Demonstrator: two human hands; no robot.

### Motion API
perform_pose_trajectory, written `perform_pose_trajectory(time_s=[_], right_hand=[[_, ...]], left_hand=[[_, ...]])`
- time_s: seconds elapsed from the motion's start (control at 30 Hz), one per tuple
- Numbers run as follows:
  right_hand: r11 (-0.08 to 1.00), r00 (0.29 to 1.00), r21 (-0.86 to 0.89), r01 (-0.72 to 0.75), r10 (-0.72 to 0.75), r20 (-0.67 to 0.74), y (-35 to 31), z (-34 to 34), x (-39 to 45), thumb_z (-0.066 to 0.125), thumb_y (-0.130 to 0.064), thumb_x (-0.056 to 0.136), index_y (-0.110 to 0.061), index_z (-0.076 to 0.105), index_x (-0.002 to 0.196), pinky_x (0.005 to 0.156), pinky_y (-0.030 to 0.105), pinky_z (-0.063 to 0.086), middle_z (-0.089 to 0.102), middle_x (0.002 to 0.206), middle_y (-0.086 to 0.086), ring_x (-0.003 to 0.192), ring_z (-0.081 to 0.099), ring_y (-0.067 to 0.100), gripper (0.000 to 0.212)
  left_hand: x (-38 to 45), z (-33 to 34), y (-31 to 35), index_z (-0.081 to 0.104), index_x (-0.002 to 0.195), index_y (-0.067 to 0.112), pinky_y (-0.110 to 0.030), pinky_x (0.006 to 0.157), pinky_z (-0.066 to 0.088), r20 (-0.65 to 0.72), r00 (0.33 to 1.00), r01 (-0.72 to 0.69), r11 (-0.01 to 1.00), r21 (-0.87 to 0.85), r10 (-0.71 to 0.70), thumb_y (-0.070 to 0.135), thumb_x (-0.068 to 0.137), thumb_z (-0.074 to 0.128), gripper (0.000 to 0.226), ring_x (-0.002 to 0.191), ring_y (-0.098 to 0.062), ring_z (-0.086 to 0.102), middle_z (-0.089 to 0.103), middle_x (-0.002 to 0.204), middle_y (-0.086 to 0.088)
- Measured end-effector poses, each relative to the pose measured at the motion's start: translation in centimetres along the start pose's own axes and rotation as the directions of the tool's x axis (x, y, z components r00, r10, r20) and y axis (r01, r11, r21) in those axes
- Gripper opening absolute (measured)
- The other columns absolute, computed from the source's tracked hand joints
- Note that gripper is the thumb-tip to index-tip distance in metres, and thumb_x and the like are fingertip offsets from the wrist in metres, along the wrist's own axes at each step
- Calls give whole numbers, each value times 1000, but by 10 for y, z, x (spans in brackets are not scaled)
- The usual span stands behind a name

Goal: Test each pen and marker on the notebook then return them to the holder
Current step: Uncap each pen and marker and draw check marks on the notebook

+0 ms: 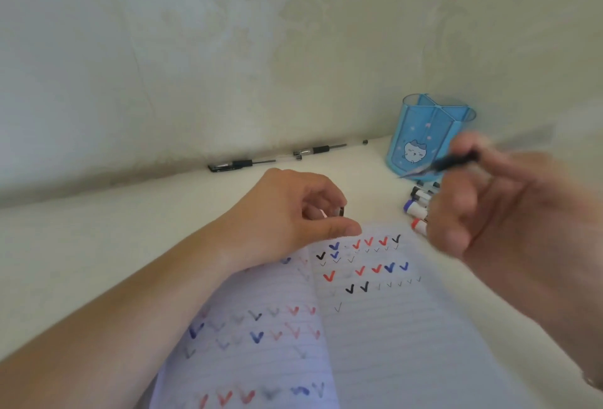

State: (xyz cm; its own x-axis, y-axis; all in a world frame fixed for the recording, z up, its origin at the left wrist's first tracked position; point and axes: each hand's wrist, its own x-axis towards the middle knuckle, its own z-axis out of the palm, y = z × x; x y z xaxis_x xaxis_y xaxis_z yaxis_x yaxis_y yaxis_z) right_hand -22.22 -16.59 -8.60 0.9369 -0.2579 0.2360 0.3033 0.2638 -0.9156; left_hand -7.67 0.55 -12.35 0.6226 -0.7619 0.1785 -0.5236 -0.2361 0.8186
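Notebook (375, 327) open on table, pages w/ rows of red, blue, black ticks; plenty tested.
Holder (421, 137) beyond notebook's far right corner, looks empty; nothing returned.
Right hand (483, 212) above notebook's right edge, pinching dark pen (453, 162), blurred.
Left hand (293, 212) at notebook's top edge, fingers curled round small dark cap (341, 211), prob.
Markers (419, 203) betw. holder & notebook.
Two pens (277, 157) far side of notebook, by wall.
Est. approx. half done.

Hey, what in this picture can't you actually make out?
All in the head view:
- Pen in the right hand: motion blur smears it, so its tip and ink colour are unclear.
- Markers: the right hand covers all but their ends, hiding the count.
- Small dark piece the left hand pinches: fingers cover most of it; probably a cap.
- Notebook: lower edge cut off.
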Motion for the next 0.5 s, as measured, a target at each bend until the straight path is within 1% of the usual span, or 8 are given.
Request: perform_pose_trajectory(time_s=[0.07, 0.1, 0.13, 0.2, 0.27, 0.33, 0.43, 0.5], right_hand=[[965, 998, -255, -66, 67, -3, 21, 7, -9, 70, -56, 66, -15, 58, 60, 42, 18, 30, 40, 36, -4, 31, 32, 16, 43], [954, 995, -283, -98, 99, -11, 30, 8, -15, 71, -63, 64, -12, 59, 60, 41, 17, 29, 37, 34, -2, 30, 30, 14, 52], [953, 991, -273, -133, 131, -27, 37, 8, -20, 74, -62, 62, -11, 64, 65, 41, 17, 31, 39, 33, 3, 30, 32, 14, 53], [922, 979, -355, -154, 192, 74, 42, 8, -27, 75, -45, 67, -15, 73, 82, 44, 20, 38, 55, 40, 15, 34, 45, 19, 33], [862, 975, -489, -132, 203, 95, 42, 9, -27, 76, -32, 68, -17, 74, 75, 44, 19, 39, 64, 49, 15, 39, 49, 18, 16], [808, 991, -582, -91, 131, 26, 46, 8, -23, 85, -31, 69, -16, 68, 61, 40, 18, 34, 59, 44, 12, 36, 45, 14, 24], [805, 994, -584, -109, 102, -44, 52, 12, -20, 78, -21, 71, -13, 62, 66, 38, 20, 28, 54, 41, 7, 36, 38, 15, 19], [784, 996, -614, -87, 63, -60, 55, 11, -20, 79, -12, 72, -7, 56, 58, 39, 19, 25, 54, 40, 4, 37, 35, 10, 27]], left_hand=[[1, 1, 0, 73, 83, 20, -21, 63, 53, -16, 1000, -18, 999, -49, 17, 34, 66, 87, 26, 61, -7, 61, 69, 69, 9], [0, 1, 0, 72, 81, 16, -19, 60, 51, -22, 999, -29, 997, -66, 27, 27, 66, 88, 23, 57, -6, 58, 67, 64, 9], [0, 2, 0, 72, 79, 14, -17, 58, 49, -25, 999, -36, 997, -61, 35, 22, 67, 88, 22, 54, -4, 55, 65, 61, 8], [0, 4, 0, 70, 76, 14, -15, 55, 46, -23, 999, -37, 999, -18, 36, 18, 68, 87, 19, 51, -1, 53, 63, 58, 9], [0, 5, -1, 69, 74, 16, -13, 53, 42, -21, 999, -33, 999, 11, 33, 16, 69, 85, 17, 48, 2, 51, 61, 56, 11], [2, 4, -2, 69, 73, 16, -12, 53, 42, -31, 999, -35, 999, 14, 36, 15, 69, 84, 16, 48, 2, 50, 60, 56, 11], [1, 2, 0, 70, 71, 17, -14, 52, 42, -42, 998, -42, 998, 41, 44, 15, 70, 82, 13, 47, 0, 51, 62, 57, 9], [1, 0, 1, 71, 70, 17, -16, 48, 44, -29, 999, -36, 997, 64, 38, 13, 74, 78, 9, 48, -3, 57, 66, 59, 5]])
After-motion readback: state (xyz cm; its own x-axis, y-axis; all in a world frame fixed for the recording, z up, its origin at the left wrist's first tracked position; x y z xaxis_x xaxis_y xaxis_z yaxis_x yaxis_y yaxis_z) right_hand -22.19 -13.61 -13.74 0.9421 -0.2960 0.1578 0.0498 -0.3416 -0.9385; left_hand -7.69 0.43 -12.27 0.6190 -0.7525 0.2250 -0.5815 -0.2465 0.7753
